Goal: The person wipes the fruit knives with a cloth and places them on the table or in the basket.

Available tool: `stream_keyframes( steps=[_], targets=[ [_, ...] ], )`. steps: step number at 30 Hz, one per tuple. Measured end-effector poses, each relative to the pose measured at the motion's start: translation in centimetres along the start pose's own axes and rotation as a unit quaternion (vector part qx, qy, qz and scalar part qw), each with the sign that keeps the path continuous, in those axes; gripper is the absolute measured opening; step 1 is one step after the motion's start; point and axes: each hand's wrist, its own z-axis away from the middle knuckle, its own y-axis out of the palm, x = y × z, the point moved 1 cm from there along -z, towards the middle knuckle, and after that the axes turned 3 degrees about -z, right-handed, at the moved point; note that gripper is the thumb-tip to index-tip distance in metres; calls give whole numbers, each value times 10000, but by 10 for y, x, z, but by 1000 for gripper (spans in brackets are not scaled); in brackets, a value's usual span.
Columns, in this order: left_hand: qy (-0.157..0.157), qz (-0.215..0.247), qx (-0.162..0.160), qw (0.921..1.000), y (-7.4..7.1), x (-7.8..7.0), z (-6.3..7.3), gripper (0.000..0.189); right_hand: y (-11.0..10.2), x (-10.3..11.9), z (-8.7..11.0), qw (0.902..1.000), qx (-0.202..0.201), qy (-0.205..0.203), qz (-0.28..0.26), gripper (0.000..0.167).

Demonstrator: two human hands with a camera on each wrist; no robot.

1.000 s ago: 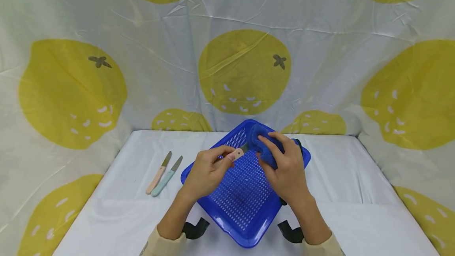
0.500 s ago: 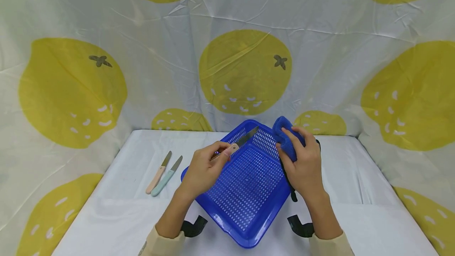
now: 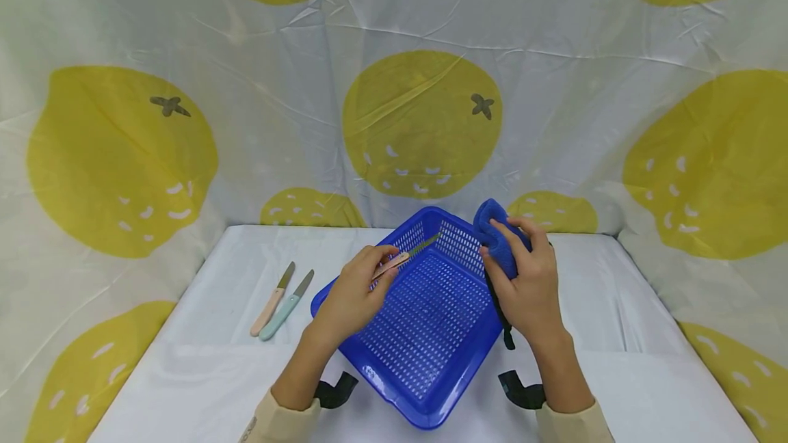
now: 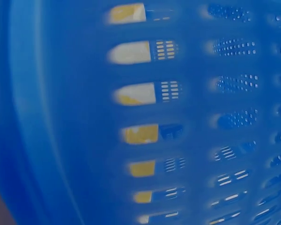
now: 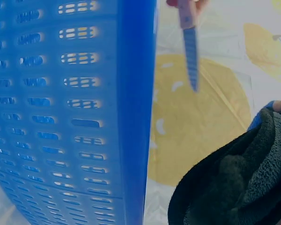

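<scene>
My left hand (image 3: 355,290) pinches the pink handle of a knife (image 3: 425,245) between thumb and fingers. Its blade points away and to the right, over the far part of a blue plastic basket (image 3: 429,407). In the right wrist view the same knife (image 5: 191,58) shows beyond the basket's rim. My right hand (image 3: 527,286) grips a folded blue cloth (image 3: 494,238) at the basket's right side, apart from the blade. From the right wrist the cloth (image 5: 234,178) has a dark underside. Only the basket's slotted wall (image 4: 84,117) fills the left wrist view, with that hand hidden.
Left of the basket, two more knives lie side by side on the white tablecloth (image 3: 203,381): a pink-handled knife (image 3: 268,310) and a mint-handled knife (image 3: 280,316). A lemon-print curtain (image 3: 554,142) closes off the back and sides. Black wrist mounts (image 3: 337,392) sit beneath the forearms.
My right hand has drawn the cloth off the blade and away to the right, baring it. In my left hand the knife has since turned so its blade looks narrower.
</scene>
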Motion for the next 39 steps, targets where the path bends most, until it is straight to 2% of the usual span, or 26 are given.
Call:
stream_keyframes(
  steps=[4,8,14,17,20,25,30,34,39],
  targets=[
    [-207,-140,213,9995,0,-1,2,49,-1,1,0,10000,38,-12,13,47],
    [-288,-476,372,9978,1,-2,3,65,-1,0,1,10000,48,-25,41,47],
    [-54,-1067,386,9935,1,-3,4,78,-1,1,2,10000,54,-76,33,47],
    [29,-1511,333,9880,-1,-4,5,81,-1,1,2,9999,126,-59,19,46],
    [-22,-1852,282,9823,-8,-2,7,83,0,2,4,9996,272,-45,11,45],
    [-290,-1927,76,9808,-31,12,12,82,1,3,7,9994,330,-49,5,46],
    [-754,-1848,-79,9798,-54,30,15,72,-1,3,5,9996,274,-106,-7,46],
    [-1033,-1796,-225,9780,-64,47,20,61,-2,4,4,9995,291,-133,4,47],
    [-1283,-1593,-707,9763,-75,71,32,54,0,6,3,9993,342,-158,-16,47]
  ],
)
